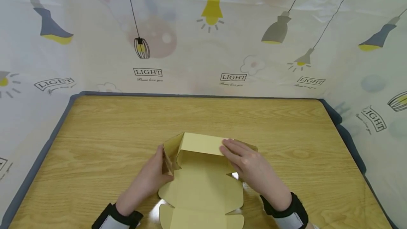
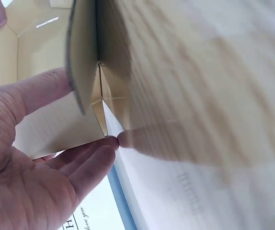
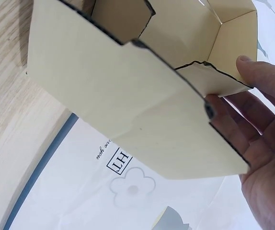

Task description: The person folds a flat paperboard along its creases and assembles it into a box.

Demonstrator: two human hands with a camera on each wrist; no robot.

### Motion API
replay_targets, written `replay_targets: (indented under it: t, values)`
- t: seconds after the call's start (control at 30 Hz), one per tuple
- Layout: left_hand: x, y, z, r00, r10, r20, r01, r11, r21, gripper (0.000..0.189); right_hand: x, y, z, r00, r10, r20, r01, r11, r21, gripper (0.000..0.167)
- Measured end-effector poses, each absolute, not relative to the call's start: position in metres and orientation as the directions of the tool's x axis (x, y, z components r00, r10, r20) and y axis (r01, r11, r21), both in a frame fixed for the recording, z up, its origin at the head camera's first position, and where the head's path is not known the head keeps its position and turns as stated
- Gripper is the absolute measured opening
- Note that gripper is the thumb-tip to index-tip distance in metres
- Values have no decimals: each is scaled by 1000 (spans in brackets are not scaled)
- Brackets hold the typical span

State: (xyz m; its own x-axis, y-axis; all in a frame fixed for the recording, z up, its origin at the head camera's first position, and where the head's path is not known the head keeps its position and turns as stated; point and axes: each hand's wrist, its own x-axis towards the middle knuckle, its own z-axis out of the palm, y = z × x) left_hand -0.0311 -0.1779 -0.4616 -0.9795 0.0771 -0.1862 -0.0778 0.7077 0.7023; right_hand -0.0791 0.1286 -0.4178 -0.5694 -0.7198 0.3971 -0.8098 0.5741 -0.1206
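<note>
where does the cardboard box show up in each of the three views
Head: cardboard box at lower centre, running off the bottom edge.
Left wrist: upper left, reaching toward the centre.
Right wrist: large, across the upper and middle picture.
Shared landmark: the blue-grey strip.

Pale yellow box (image 1: 205, 192), wood-grained tan table (image 1: 127, 123)
</note>
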Motion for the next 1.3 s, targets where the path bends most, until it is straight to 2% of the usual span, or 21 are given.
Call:
replay_targets:
  t: [0.1,0.27,0.33,0.53,0.87,1.1,1.3]
  values:
    - [-30,-176,-460,-981,67,-180,-89,674,733,88,-79,128,-418,-560,-722,408,-816,566,-119,48]
    - [-29,-178,-454,-980,97,-172,-83,586,806,111,-79,126,-419,-555,-718,420,-820,558,-130,48]
    - [-31,-181,-452,-979,122,-161,-65,562,824,114,-79,126,-420,-558,-716,420,-818,559,-135,48]
    - [-41,-191,-445,-969,207,-134,-24,462,887,110,-80,127,-419,-559,-715,420,-818,560,-133,47]
    - [-58,-201,-436,-923,374,-88,75,400,913,115,-77,127,-419,-566,-713,413,-814,564,-141,48]
    - [-56,-209,-437,-920,381,-94,95,450,888,113,-76,125,-420,-564,-716,411,-815,564,-135,48]
    - [-56,-215,-437,-909,394,-136,77,481,874,101,-76,125,-419,-565,-716,410,-813,568,-129,47]
